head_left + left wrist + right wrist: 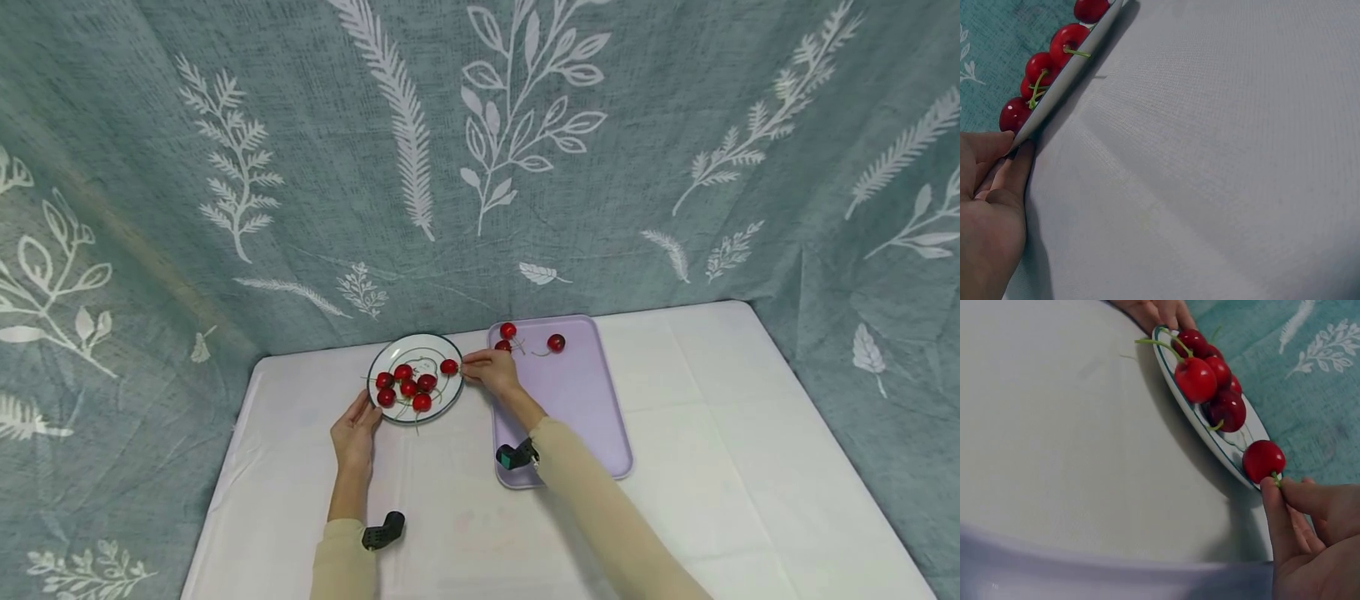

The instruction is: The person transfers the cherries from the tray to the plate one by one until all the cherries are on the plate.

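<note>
Head view: sleeved forearms nearest, wrist cameras strapped on. Left hand [355, 433] rested at near-left rim of white plate [375, 360] on counter [750, 433]. Right hand [491, 369] reached over lilac tray [577, 417], pinched cherry [448, 366] at plate's right edge. Six more cherries heaped on plate; three loose on tray's far end.

Left wrist view: fingers [1016, 165] lightly curled, tips against plate rim [1069, 78]; clamped or merely touching, could not tell.

Right wrist view: thumb and forefinger [1279, 512] closed on short green stem [1276, 480], fruit hung just over rim.

Judged light, round, glossy, likely slippery and easily bruised; stem thin, apt to snap. Best taken by stem near fruit, gently.
</note>
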The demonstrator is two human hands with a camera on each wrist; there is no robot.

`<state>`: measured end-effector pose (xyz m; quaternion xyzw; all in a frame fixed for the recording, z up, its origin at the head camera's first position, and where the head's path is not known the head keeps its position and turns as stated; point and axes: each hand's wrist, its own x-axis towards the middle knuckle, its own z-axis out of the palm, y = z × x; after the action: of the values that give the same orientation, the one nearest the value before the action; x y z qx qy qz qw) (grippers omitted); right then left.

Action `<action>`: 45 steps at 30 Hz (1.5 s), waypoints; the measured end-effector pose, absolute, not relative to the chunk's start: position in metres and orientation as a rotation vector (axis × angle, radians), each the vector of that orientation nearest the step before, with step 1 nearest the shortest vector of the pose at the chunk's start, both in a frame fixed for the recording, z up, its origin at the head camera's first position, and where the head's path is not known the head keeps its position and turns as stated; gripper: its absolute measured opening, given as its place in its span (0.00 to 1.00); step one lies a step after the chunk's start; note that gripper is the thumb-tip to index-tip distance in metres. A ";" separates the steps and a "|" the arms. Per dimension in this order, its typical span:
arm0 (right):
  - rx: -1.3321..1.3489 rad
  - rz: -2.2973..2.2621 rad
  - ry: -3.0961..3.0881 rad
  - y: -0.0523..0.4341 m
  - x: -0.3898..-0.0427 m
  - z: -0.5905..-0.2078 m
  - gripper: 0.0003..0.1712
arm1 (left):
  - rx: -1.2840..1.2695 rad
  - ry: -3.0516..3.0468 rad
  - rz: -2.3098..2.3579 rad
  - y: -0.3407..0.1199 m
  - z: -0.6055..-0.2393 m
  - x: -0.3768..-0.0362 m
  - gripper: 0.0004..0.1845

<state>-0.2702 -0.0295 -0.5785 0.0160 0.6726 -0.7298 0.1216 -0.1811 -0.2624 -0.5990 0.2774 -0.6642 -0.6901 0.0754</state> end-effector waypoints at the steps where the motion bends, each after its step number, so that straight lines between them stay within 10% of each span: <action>1: 0.037 -2.129 1.966 -0.031 -0.270 -0.577 0.12 | 0.828 -1.995 -2.068 -0.263 -0.599 -0.181 0.29; 45: -0.441 -1.417 2.484 -0.070 -0.273 -0.560 0.07 | 0.825 -2.045 -2.039 -0.259 -0.592 -0.179 0.28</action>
<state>-0.2733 -0.0695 -0.5600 -0.1511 0.8519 -0.4859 0.1236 -0.1788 -0.2593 -0.5922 0.2739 -0.6793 -0.6773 0.0690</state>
